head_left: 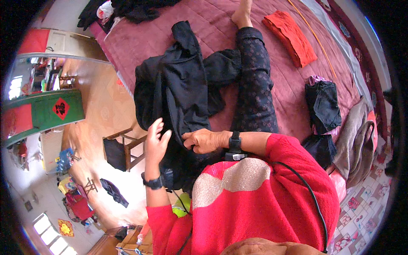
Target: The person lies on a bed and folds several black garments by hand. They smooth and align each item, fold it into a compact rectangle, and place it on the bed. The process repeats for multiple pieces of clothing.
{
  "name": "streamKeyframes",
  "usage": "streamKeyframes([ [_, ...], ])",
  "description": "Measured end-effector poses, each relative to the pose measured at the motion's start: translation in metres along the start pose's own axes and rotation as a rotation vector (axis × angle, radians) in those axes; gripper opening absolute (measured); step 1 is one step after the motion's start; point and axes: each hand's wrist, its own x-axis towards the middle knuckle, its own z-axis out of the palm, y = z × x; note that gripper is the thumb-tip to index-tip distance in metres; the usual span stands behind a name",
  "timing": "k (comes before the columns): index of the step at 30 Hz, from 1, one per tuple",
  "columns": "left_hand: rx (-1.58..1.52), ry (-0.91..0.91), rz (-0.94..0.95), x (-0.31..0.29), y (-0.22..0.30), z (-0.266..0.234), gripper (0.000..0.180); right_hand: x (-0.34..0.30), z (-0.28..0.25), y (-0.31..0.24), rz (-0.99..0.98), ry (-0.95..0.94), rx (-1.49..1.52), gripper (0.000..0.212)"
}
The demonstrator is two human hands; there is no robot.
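Black long-sleeved garment: the black long-sleeved garment (pixel 180 91) is spread, rumpled, across the bed (pixel 216 32) and up to the wearer's lap; one sleeve is pointed away from the body, and a ribbed end is laid against the patterned trousers (pixel 257 80).
Left hand: the left hand (pixel 156 140) is raised by the near left part of the garment, its fingers released and the thumb held apart; whether cloth is touched cannot be told.
Right hand: the right hand (pixel 204 141) is set on the near part of the garment, its fingers curled inward; whether a fold is grasped cannot be told.
Wrists: a black band is worn on each, the left band (pixel 154 183) and the right band (pixel 234 142).
Bed, right side: a folded orange-red cloth (pixel 290 39) is laid beyond the leg, near an orange cord (pixel 316 40); nearer, a folded dark garment (pixel 324 106) is seen beside a grey-brown garment (pixel 356 146).
Bed, far end: dark clothes (pixel 140 9) are heaped at the upper left.
Floor: a wooden chair (pixel 135 148) with a dark seat is stood beside the bed on the pale floor (pixel 100 91).
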Motion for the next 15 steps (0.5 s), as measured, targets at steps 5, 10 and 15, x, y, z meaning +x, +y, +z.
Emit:
streamKeyframes([
  [5,-0.139,-0.115,-0.147,0.059,-0.002,0.045,0.032,-0.009,-0.011,0.009,0.037,-0.101,0.039,0.018],
  [10,-0.286,-0.167,-0.026,0.044,-0.003,0.046,0.02,-0.017,-0.045,0.041,0.186,0.458,0.095,0.023],
  [15,-0.544,-0.34,-0.113,-0.009,0.004,0.038,0.034,-0.011,-0.082,0.078,0.441,0.958,0.073,0.065],
])
